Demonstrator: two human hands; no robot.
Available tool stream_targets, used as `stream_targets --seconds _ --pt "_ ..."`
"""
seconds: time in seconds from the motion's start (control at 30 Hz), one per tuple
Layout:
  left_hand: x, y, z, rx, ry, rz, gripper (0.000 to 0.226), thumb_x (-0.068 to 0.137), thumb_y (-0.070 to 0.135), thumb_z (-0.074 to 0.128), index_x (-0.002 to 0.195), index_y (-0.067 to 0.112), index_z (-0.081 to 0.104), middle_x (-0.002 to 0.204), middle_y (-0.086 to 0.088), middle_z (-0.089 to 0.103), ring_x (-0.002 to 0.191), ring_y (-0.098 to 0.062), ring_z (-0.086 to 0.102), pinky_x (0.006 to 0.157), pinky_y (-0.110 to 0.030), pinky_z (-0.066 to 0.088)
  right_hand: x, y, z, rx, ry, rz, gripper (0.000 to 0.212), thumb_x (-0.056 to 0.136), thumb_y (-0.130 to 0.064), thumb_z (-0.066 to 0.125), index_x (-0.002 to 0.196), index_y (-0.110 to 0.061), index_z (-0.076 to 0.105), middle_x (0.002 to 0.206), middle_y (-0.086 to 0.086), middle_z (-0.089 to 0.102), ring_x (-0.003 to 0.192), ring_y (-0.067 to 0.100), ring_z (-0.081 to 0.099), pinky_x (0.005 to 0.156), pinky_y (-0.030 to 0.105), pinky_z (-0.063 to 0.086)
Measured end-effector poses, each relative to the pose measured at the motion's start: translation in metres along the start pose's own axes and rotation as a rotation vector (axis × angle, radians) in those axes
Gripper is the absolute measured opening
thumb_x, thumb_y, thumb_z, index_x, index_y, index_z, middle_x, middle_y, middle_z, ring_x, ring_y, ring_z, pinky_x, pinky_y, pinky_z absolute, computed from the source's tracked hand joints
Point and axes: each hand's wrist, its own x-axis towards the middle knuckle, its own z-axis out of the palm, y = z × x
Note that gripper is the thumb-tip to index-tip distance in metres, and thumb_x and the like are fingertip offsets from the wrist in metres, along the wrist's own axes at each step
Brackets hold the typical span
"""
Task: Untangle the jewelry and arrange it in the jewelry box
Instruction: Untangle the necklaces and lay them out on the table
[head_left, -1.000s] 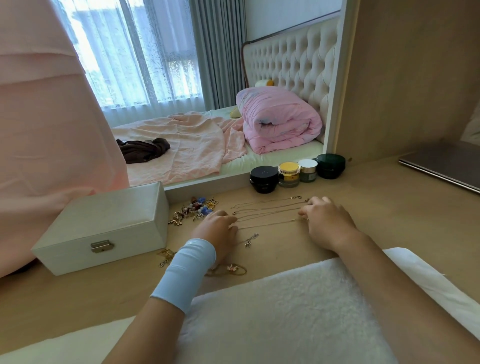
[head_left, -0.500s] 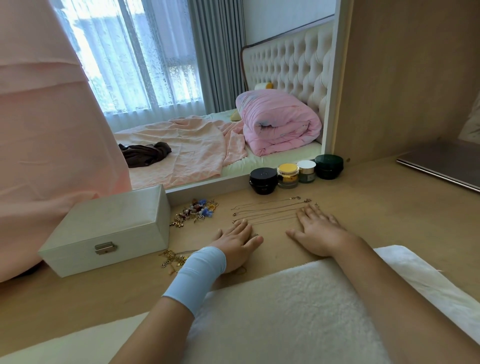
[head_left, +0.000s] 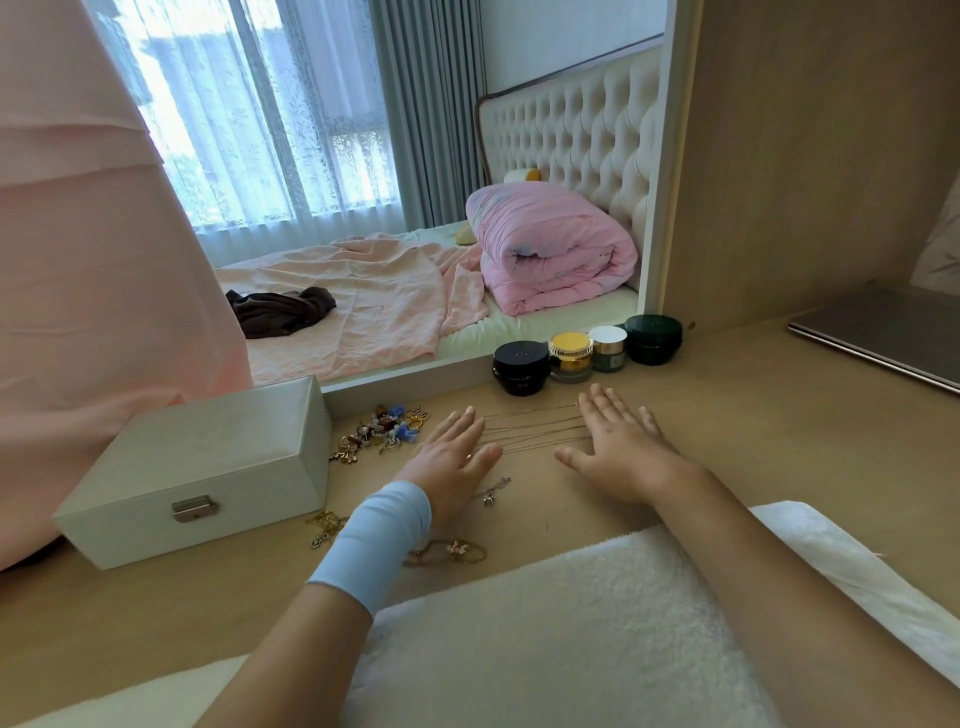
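Several thin gold chains (head_left: 535, 428) lie stretched in parallel rows on the wooden desk. My left hand (head_left: 452, 460) lies flat with straight fingers on their left ends. My right hand (head_left: 621, 447) lies flat on their right ends. A heap of colourful earrings and charms (head_left: 384, 428) sits left of the chains. Small gold pieces lie near my left wrist: a charm (head_left: 493, 491), a bracelet (head_left: 449, 551) and a tangle (head_left: 324, 527). The pale green jewelry box (head_left: 197, 467) stands shut at the left, latch facing me.
Cosmetic jars stand behind the chains against the mirror: a black jar (head_left: 521, 366), a yellow-lidded jar (head_left: 570, 356), a white-lidded jar (head_left: 608, 347) and a dark green jar (head_left: 652, 338). A closed laptop (head_left: 883, 338) lies at the far right. A white fluffy mat (head_left: 597, 623) covers the near desk edge.
Both hands went from curled on the chain ends to lying flat, drew back toward me, then slid forward again onto the ends of the chains.
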Motion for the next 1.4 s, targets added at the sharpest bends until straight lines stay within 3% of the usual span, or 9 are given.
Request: stream_targets --seconds 0.3,0.53,0.67,0.87,1.2,1.4 --pt "0.045 -0.001 -0.006 0.093 -0.211 -0.133 0.067 0.101 0.057 0.011 0.157 0.020 0.004 0.164 0.003 -0.004 0.150 -0.012 -0.005 0.122 -0.038 -0.002 0.043 0.001 -0.013 -0.035 -0.116 -0.007 0.080 0.100 -0.065 0.026 0.162 -0.017 0.009 0.170 0.002 -0.001 0.156 0.017 -0.005 0.125 0.050 0.000" --pt "0.074 -0.012 -0.004 0.122 -0.201 -0.134 0.063 0.103 0.051 0.012 0.156 0.020 0.002 0.164 0.002 -0.006 0.151 -0.014 -0.005 0.122 -0.039 -0.003 0.064 0.003 -0.018 -0.059 -0.138 -0.003 0.081 0.099 -0.066 0.029 0.162 -0.020 0.008 0.170 0.002 -0.002 0.156 0.018 -0.006 0.125 0.052 0.001" --pt "0.066 -0.016 -0.004 0.088 -0.157 -0.091 0.063 0.103 0.051 0.015 0.156 0.021 -0.001 0.163 0.004 -0.012 0.149 -0.010 -0.013 0.123 -0.040 -0.002 0.056 0.008 -0.017 -0.049 -0.077 -0.031 0.080 0.100 -0.064 0.029 0.162 -0.021 0.001 0.168 0.000 -0.013 0.155 0.017 -0.012 0.125 0.051 -0.002" --pt "0.039 -0.015 0.002 0.133 -0.194 -0.004 0.061 0.103 0.053 0.012 0.156 0.024 0.005 0.164 0.007 -0.004 0.150 -0.008 -0.005 0.123 -0.037 -0.002 0.036 0.012 -0.016 -0.068 -0.132 -0.018 0.080 0.101 -0.065 0.024 0.162 -0.018 0.002 0.169 0.001 -0.004 0.155 0.016 -0.005 0.126 0.049 -0.001" --pt "0.054 -0.018 0.003 0.140 -0.145 -0.120 0.068 0.101 0.057 0.012 0.157 0.022 -0.001 0.162 0.003 -0.017 0.147 -0.012 -0.021 0.118 -0.037 -0.011 0.048 0.005 -0.008 0.009 -0.099 0.013 0.082 0.099 -0.066 0.028 0.162 -0.019 0.004 0.169 0.004 -0.007 0.155 0.019 -0.008 0.125 0.051 0.001" --pt "0.036 -0.015 -0.001 0.092 -0.068 0.018 0.063 0.102 0.054 0.015 0.156 0.025 -0.002 0.161 0.009 -0.015 0.148 -0.008 -0.015 0.117 -0.028 -0.007 0.023 0.018 -0.012 0.010 -0.083 0.001 0.078 0.101 -0.064 0.023 0.161 -0.020 -0.002 0.168 0.000 -0.012 0.154 0.014 -0.011 0.126 0.047 -0.002"
